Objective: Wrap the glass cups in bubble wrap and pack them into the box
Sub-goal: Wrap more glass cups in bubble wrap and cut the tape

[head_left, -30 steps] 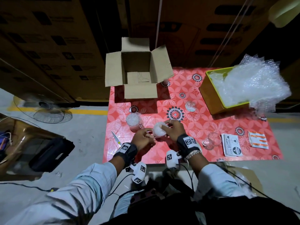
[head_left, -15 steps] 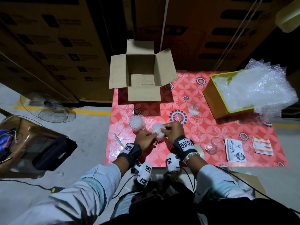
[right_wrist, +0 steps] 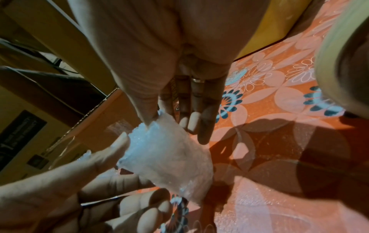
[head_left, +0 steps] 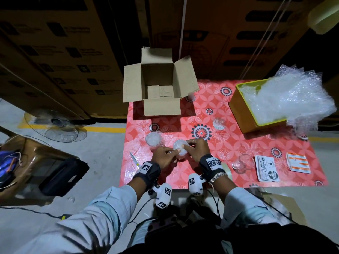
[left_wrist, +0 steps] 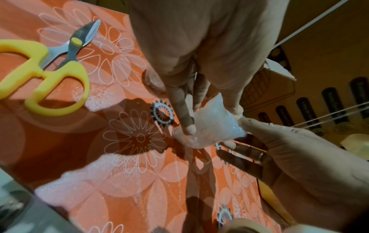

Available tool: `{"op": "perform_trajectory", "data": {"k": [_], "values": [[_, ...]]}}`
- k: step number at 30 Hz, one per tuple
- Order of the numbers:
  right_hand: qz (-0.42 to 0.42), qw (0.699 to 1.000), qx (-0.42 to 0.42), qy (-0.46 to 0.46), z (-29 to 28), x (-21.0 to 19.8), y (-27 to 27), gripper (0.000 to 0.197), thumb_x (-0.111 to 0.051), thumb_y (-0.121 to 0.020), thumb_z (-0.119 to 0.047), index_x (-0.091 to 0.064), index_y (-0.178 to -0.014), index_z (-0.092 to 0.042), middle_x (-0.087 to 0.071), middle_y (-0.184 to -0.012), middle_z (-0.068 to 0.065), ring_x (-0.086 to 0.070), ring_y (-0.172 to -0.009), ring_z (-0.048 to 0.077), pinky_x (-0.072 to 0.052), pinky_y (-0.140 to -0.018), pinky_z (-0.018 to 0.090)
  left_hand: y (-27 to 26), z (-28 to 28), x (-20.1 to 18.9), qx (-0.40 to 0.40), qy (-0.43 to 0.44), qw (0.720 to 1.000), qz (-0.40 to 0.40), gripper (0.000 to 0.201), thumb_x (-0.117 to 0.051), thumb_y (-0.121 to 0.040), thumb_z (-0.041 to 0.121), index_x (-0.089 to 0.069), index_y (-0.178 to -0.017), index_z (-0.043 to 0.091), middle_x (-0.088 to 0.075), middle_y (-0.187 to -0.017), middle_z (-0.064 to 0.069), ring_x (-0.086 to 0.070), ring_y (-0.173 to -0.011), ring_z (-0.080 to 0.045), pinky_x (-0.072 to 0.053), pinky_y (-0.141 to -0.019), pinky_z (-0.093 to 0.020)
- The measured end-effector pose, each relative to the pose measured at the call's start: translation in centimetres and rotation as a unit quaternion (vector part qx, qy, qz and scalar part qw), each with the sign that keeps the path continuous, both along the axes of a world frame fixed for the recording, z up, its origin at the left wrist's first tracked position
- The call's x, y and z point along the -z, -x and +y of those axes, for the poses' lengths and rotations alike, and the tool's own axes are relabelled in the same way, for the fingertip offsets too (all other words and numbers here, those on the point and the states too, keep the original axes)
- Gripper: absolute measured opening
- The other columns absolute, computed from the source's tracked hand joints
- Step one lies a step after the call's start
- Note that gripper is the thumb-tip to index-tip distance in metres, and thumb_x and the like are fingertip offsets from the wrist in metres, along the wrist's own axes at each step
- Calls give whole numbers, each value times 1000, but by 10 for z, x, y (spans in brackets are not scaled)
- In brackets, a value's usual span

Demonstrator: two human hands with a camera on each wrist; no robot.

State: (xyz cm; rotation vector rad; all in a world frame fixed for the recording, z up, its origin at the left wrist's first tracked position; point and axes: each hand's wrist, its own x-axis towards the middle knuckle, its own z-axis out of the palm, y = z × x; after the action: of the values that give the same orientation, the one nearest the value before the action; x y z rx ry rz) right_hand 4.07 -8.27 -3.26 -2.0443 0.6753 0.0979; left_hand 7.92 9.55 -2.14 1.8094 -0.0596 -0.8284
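A warehouse or storeroom: tall stacks of printed cartons [head_left: 60, 57] stand behind the table [head_left: 238, 143], the concrete floor [head_left: 102, 162] bears a yellow line [head_left: 104, 129], and a fan [head_left: 55, 127] stands on it.

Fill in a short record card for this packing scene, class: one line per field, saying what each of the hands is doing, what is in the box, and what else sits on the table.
left hand: pinches the wrapped cup
right hand: pinches the same cup from the other side
cup position: held between both hands above the table
box: open, flaps out, no cups seen inside
second wrapped cup: on the table, left of the hands
bare glass: on the table, right of the hands
bubble wrap: piled in the yellow bin
scissors: on the table by the left hand
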Motion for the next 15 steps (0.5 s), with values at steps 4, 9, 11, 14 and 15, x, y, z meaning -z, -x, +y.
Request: {"op": "perform_trajectory", "data": {"k": [4, 9, 11, 14, 15], "values": [[-6, 1000, 17, 2, 0, 1, 4, 23, -77, -88, -26, -77, -105, -11, -75, -94, 0, -69, -85, 18, -52, -76, 27, -4, -3, -4, 20, -70, 994, -85, 46, -65, -97, 52, -78, -73, 15, -75, -68, -2, -66, -57, -10, -50, -61, -23], [-5, 1000, 10, 18, -5, -2, 4, 26, -77, -88, -29, -75, -109, -13, -75, -102, 2, -69, -94, 18, -54, -85, 29, -10, -3, 3, 12, -129, 987, -91, 58, -66, -91, 63, -76, -77, 7, -75, -72, -6, -72, -72, -24, -56, -75, -40], [-6, 1000, 11, 19, -5, -7, 4, 27, -77, -89, -28, -75, -110, -12, -75, -103, 3, -69, -96, 20, -51, -84, 27, -12, -2, 4, 4, -137, 986, -91, 62, -66, -89, 66, -75, -78, 6, -75, -72, -6, -73, -72, -23, -57, -79, -40], [-8, 1000, 9, 17, -4, -15, 5, 31, -76, -90, -28, -73, -116, -12, -73, -108, 3, -67, -96, 19, -54, -86, 30, -11, 1, 2, -8, -132, 987, -87, 62, -67, -90, 62, -69, -77, 1, -73, -70, -7, -69, -68, -24, -55, -78, -40], [-16, 1000, 4, 26, -4, -18, 7, 32, -76, -90, -28, -72, -118, -12, -72, -110, 3, -67, -96, 18, -55, -87, 32, -10, 2, 1, -11, -128, 988, -87, 60, -68, -91, 58, -66, -73, 1, -69, -67, -7, -64, -64, -22, -54, -77, -39]]}}
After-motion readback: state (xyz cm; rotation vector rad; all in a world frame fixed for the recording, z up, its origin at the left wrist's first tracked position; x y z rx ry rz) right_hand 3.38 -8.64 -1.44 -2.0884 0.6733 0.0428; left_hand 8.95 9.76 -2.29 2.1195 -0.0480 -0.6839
